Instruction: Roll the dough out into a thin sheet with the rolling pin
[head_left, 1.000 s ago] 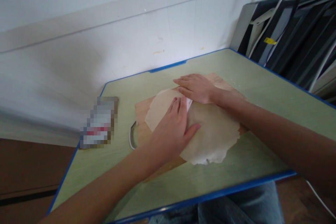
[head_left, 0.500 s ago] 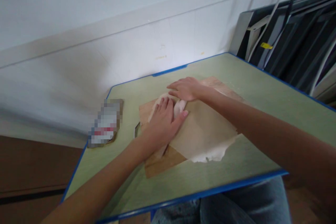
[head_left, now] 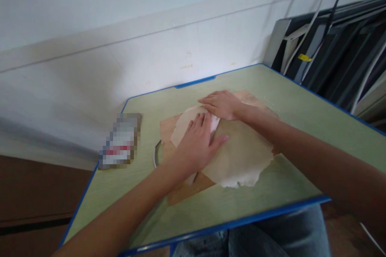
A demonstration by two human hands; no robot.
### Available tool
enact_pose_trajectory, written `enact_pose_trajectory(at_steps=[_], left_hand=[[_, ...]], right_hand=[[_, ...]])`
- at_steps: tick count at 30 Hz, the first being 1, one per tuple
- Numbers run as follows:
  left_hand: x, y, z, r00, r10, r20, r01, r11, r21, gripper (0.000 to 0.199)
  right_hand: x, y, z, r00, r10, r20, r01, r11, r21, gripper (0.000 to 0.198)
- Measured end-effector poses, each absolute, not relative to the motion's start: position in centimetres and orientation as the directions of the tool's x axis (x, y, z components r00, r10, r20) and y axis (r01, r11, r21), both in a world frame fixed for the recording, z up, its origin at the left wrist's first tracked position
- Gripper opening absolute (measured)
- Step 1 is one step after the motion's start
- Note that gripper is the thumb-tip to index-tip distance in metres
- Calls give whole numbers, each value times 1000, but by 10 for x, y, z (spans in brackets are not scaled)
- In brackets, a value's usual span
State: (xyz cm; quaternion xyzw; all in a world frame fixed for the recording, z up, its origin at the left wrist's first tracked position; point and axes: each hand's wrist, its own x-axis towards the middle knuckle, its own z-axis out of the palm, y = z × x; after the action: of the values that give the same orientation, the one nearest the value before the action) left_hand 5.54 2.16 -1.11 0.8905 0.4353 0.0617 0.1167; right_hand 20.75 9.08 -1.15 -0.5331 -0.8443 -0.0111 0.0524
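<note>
A thin sheet of pale dough (head_left: 241, 156) is spread over a wooden board (head_left: 193, 190), its ragged near edge hanging past the board onto the table. My left hand (head_left: 196, 140) lies flat on the dough, fingers stretched forward and thumb out to the right. Just beyond it, my right hand (head_left: 221, 104) rests palm down with fingers extended to the left. Beneath both hands runs a ridge of dough (head_left: 215, 122), with a pale rod-like end (head_left: 191, 179) showing near my left wrist. Whether a rolling pin is inside it, I cannot tell.
The board's metal handle (head_left: 155, 154) sticks out on the left. A blurred-out flat package (head_left: 120, 140) lies at the table's left edge. The green table (head_left: 144, 225) has a blue rim and stands against a white wall. Dark folded panels (head_left: 340, 44) and cables are at right.
Both hands have slid a little to the right across the dough, the ridge shifting with them. More of the dough left of my left hand now shows.
</note>
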Motion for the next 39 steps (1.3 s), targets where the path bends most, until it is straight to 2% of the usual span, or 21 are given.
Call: enact_pose_trajectory(at_steps=[7, 12, 16, 19, 24, 26, 29, 34, 36, 39], left_hand=[[44, 35, -14, 502, 863, -61, 844, -473, 252, 69], [60, 10, -12, 581, 813, 33, 799, -577, 167, 72], [72, -3, -10, 668, 743, 50, 732, -667, 137, 75], [72, 1, -11, 682, 729, 60, 712, -680, 175, 73], [62, 22, -15, 675, 730, 107, 659, -662, 357, 61], [57, 26, -14, 679, 723, 124, 640, -666, 383, 55], [47, 26, -9, 694, 714, 96, 667, -687, 290, 48], [24, 34, -1, 715, 696, 69, 699, -711, -78, 44], [16, 46, 0, 705, 706, 73, 709, -697, -106, 44], [14, 70, 2, 754, 656, 37, 656, -750, -81, 49]], right_hand=[[191, 107, -9, -433, 897, 86, 899, 437, -23, 46], [215, 84, -13, -456, 881, 123, 886, 463, -32, 48], [236, 66, -19, -433, 881, 191, 879, 459, -126, 51], [237, 66, -21, -425, 884, 197, 880, 454, -139, 51], [218, 79, -16, -417, 887, 199, 893, 441, -93, 48], [215, 80, -13, -389, 898, 206, 907, 413, -89, 47], [220, 70, -13, -359, 906, 226, 920, 384, -76, 44], [245, 28, -21, -355, 888, 293, 928, 373, -6, 43], [250, 9, -26, -395, 845, 362, 916, 394, 79, 42], [249, -13, -32, -401, 815, 419, 916, 363, 170, 42]])
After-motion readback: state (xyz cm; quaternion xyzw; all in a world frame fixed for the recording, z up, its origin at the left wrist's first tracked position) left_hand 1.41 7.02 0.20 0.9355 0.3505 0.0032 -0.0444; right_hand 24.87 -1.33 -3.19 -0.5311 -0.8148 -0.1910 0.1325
